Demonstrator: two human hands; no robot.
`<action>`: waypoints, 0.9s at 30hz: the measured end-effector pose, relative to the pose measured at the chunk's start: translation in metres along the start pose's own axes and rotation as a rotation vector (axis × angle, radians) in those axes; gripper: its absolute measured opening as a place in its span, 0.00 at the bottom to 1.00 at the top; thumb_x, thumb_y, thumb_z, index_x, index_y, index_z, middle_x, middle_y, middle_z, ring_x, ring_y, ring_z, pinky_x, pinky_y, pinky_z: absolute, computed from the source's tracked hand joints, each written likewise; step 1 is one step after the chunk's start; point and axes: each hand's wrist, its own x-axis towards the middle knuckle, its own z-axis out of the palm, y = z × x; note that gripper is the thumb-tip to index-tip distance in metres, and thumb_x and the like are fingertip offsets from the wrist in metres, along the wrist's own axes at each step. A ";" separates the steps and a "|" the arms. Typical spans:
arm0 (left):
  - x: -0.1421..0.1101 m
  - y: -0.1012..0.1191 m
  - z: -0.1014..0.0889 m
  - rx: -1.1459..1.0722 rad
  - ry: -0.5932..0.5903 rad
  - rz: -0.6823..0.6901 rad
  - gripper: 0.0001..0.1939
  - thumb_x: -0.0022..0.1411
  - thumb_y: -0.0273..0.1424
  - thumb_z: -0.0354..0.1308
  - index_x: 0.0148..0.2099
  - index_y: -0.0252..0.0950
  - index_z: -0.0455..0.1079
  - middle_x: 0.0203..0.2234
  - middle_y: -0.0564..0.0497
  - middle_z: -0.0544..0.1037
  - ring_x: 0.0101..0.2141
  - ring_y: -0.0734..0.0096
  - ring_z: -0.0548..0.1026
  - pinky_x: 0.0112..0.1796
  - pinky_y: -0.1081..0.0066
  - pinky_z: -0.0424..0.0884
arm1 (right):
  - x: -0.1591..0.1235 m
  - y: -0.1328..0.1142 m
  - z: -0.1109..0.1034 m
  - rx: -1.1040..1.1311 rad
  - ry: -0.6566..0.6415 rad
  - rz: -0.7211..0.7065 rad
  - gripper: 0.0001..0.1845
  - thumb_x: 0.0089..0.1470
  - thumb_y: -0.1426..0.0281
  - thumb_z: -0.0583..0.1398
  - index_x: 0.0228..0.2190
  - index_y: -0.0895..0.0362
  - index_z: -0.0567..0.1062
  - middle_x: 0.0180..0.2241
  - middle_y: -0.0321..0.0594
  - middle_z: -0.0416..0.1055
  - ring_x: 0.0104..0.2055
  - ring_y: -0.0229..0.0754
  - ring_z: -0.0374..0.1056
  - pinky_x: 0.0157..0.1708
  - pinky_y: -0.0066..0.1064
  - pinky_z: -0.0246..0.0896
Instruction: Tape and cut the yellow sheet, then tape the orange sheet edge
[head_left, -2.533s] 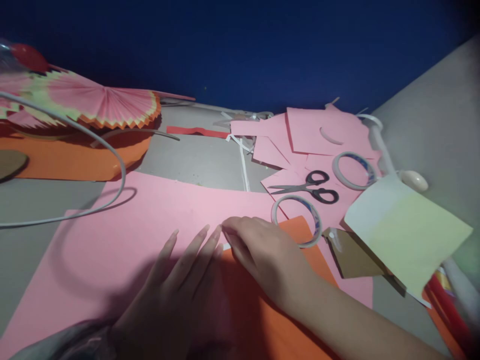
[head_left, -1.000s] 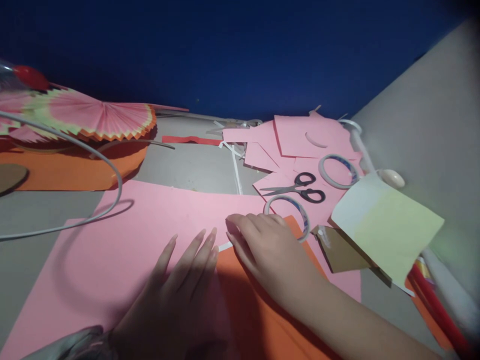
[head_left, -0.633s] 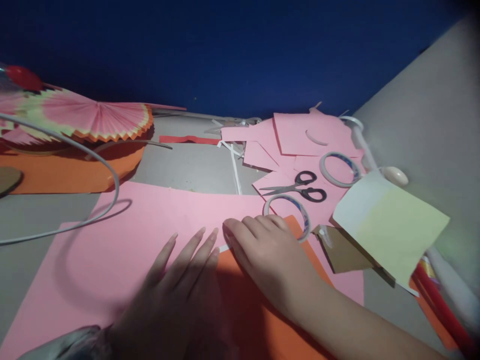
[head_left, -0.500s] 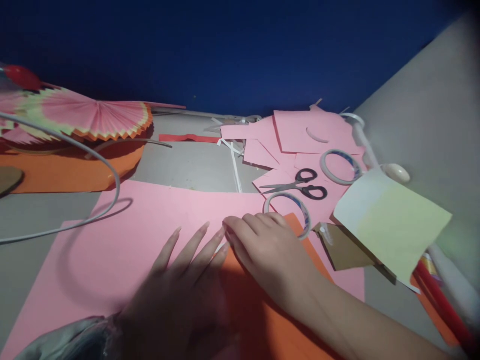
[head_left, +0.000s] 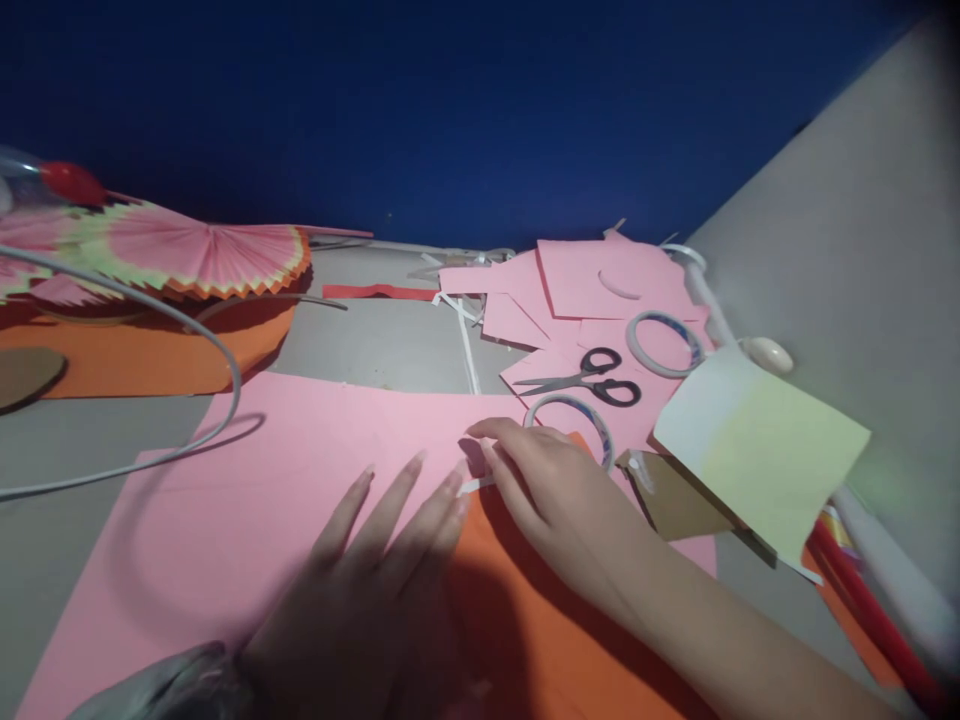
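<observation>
My left hand (head_left: 382, 570) lies flat with fingers spread on a large sheet of pink paper (head_left: 247, 480). Its fingertips reach the edge of an orange paper sheet (head_left: 495, 600) that rests over the pink one. A short white strip, apparently tape (head_left: 478, 485), shows at the orange sheet's top edge, between the two hands. Just above that strip, my right hand (head_left: 544, 480) arches with bent fingers somewhat apart, and I see nothing held in it. Behind it stands a tape roll (head_left: 574, 405), partly covered by the hand.
Black-handled scissors (head_left: 592, 380) and another tape roll (head_left: 664, 343) lie on pink scraps (head_left: 615, 275). A pale green sheet (head_left: 772, 440) is at right. Folded paper fans (head_left: 202, 255) sit at left, with a grey cable (head_left: 225, 350) looping over the pink sheet.
My right hand has lifted slightly and its fingers have loosened, uncovering the white strip. My left hand stays flat on the paper. The whole view has shifted a little.
</observation>
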 end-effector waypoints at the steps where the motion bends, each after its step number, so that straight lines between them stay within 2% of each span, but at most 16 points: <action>1: 0.001 0.000 -0.001 -0.014 0.002 0.024 0.38 0.59 0.52 0.42 0.61 0.28 0.54 0.60 0.44 0.54 0.59 0.52 0.51 0.57 0.54 0.45 | 0.000 0.001 0.002 0.001 0.006 -0.011 0.13 0.62 0.71 0.44 0.40 0.55 0.67 0.29 0.37 0.68 0.32 0.40 0.62 0.34 0.31 0.51; 5: 0.002 -0.001 -0.003 -0.038 -0.019 0.001 0.37 0.58 0.47 0.46 0.61 0.25 0.53 0.60 0.44 0.54 0.59 0.54 0.51 0.57 0.55 0.45 | 0.000 0.001 0.005 -0.020 0.030 -0.054 0.14 0.61 0.73 0.45 0.39 0.57 0.68 0.31 0.38 0.70 0.34 0.41 0.64 0.35 0.32 0.52; 10: 0.000 -0.002 0.000 -0.005 0.006 0.029 0.41 0.55 0.51 0.46 0.60 0.22 0.53 0.57 0.40 0.60 0.57 0.53 0.55 0.56 0.55 0.43 | -0.001 -0.001 -0.001 -0.066 0.137 -0.008 0.13 0.60 0.72 0.45 0.40 0.56 0.68 0.29 0.38 0.70 0.32 0.42 0.65 0.30 0.31 0.53; 13: 0.001 -0.002 0.002 0.007 0.005 0.023 0.40 0.54 0.48 0.49 0.60 0.22 0.53 0.58 0.40 0.59 0.57 0.53 0.55 0.56 0.56 0.44 | -0.003 -0.002 -0.005 0.054 0.114 0.075 0.13 0.61 0.68 0.44 0.43 0.52 0.65 0.27 0.32 0.70 0.30 0.38 0.66 0.28 0.29 0.54; 15: 0.001 -0.001 0.003 0.010 -0.007 0.024 0.41 0.53 0.48 0.49 0.60 0.22 0.52 0.59 0.40 0.57 0.58 0.53 0.54 0.56 0.56 0.44 | -0.005 -0.001 -0.007 0.161 0.100 0.129 0.13 0.63 0.66 0.44 0.46 0.47 0.63 0.27 0.28 0.71 0.32 0.36 0.68 0.29 0.27 0.56; 18: 0.001 -0.002 0.003 -0.010 -0.036 0.017 0.41 0.54 0.48 0.47 0.62 0.24 0.51 0.60 0.43 0.55 0.59 0.54 0.52 0.57 0.57 0.41 | -0.005 0.004 -0.010 0.189 0.123 0.158 0.16 0.63 0.64 0.45 0.52 0.42 0.58 0.36 0.27 0.72 0.40 0.36 0.68 0.35 0.27 0.58; 20: 0.001 -0.002 0.004 -0.035 -0.067 0.010 0.40 0.54 0.47 0.47 0.62 0.25 0.51 0.61 0.44 0.54 0.59 0.54 0.51 0.57 0.57 0.41 | -0.004 0.010 -0.016 0.141 0.165 0.167 0.18 0.63 0.62 0.45 0.54 0.41 0.57 0.45 0.28 0.69 0.46 0.37 0.66 0.40 0.28 0.58; 23: 0.000 -0.003 0.004 -0.032 -0.082 0.019 0.41 0.54 0.47 0.49 0.62 0.25 0.51 0.61 0.43 0.52 0.60 0.53 0.50 0.57 0.56 0.41 | -0.003 0.020 -0.031 0.135 0.241 0.165 0.16 0.62 0.60 0.46 0.51 0.41 0.62 0.50 0.27 0.65 0.50 0.36 0.62 0.45 0.29 0.56; 25: -0.001 -0.004 0.003 -0.004 -0.051 0.028 0.40 0.55 0.48 0.48 0.61 0.25 0.54 0.60 0.41 0.54 0.59 0.52 0.53 0.56 0.56 0.42 | -0.005 0.025 -0.040 0.094 0.228 0.173 0.13 0.61 0.59 0.49 0.45 0.45 0.66 0.44 0.29 0.68 0.45 0.36 0.64 0.40 0.27 0.58; 27: -0.004 -0.003 0.001 0.027 -0.017 0.034 0.38 0.55 0.49 0.48 0.59 0.25 0.58 0.58 0.41 0.58 0.58 0.53 0.55 0.56 0.56 0.44 | -0.009 0.028 -0.045 -0.026 0.126 0.159 0.11 0.57 0.58 0.54 0.38 0.49 0.67 0.37 0.31 0.69 0.38 0.38 0.65 0.33 0.28 0.57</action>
